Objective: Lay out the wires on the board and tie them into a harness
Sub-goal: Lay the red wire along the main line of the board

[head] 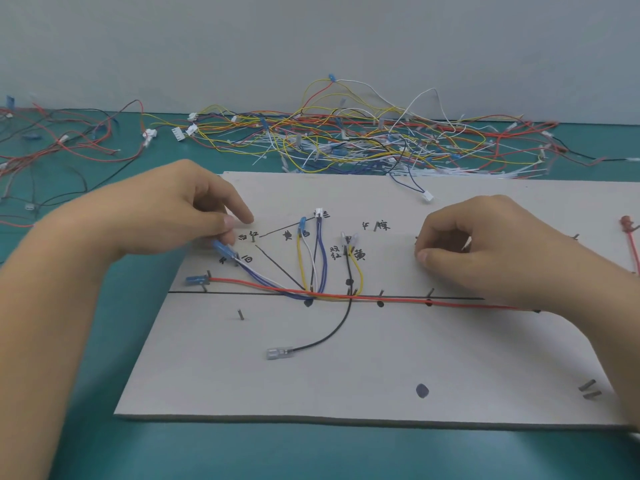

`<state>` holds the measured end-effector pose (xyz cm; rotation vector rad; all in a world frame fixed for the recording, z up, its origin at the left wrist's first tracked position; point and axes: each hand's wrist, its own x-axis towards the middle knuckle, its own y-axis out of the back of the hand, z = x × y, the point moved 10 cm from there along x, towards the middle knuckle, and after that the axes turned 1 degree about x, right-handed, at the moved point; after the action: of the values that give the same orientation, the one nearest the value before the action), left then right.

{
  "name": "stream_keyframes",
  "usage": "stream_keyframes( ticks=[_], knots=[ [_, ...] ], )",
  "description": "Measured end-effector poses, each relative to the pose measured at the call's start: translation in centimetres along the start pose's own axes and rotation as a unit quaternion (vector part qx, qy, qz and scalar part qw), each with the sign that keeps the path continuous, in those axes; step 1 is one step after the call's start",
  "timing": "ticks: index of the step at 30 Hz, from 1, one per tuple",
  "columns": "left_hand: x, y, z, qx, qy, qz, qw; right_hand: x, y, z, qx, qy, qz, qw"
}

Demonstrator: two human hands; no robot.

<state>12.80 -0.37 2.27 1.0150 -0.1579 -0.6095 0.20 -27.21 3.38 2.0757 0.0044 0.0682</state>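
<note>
While the wires are only partly routed, we judge the laying-out step to be in hand, with no tying begun. The board [346, 375] lies flat on the green table [104, 452], with a loose wire pile [346, 140] behind it. Our left hand [180, 209] pinches a blue terminal [221, 249] at the board's upper left. Our right hand [485, 244] is curled over the board's right side; we cannot tell whether it holds anything. The blue and white wires [263, 278] run thin and slack from the terminal to the drawn line, joining the red wire [398, 299]. Next, the terminal probably needs seating beside a nail [253, 238].
</note>
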Motion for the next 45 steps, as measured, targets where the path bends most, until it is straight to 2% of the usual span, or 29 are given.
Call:
stream_keyframes(
  ticks=[11, 19, 28, 38, 41, 45],
  knots=[
    [0.3, -0.6, 0.4, 0.009, 0.015, -0.001, 1.0, 0.3, 0.7, 1.4, -0.01, -0.053, 0.036, 0.998],
    [0.5, -0.7, 0.4, -0.003, 0.015, 0.006, 1.0, 0.1, 1.5, 1.7, 0.026, -0.101, 0.072, 0.992],
    [0.7, -0.3, 0.5, -0.006, 0.019, 0.045, 0.999, -0.1, 2.7, 1.6, 0.034, -0.083, 0.108, 0.99],
    [1.3, -0.4, 0.8, -0.05, -0.007, 0.086, 0.995, 0.0, 0.1, 0.0, 0.013, -0.039, 0.028, 0.999],
    [1.7, -0.9, 0.8, -0.033, -0.017, 0.088, 0.995, -0.3, -0.6, -0.5, -0.002, -0.041, 0.011, 0.999],
    [2.1, -1.1, 0.3, -0.024, -0.019, 0.094, 0.995, -0.8, -2.0, -1.9, 0.001, 0.003, -0.042, 0.999]
  ],
)
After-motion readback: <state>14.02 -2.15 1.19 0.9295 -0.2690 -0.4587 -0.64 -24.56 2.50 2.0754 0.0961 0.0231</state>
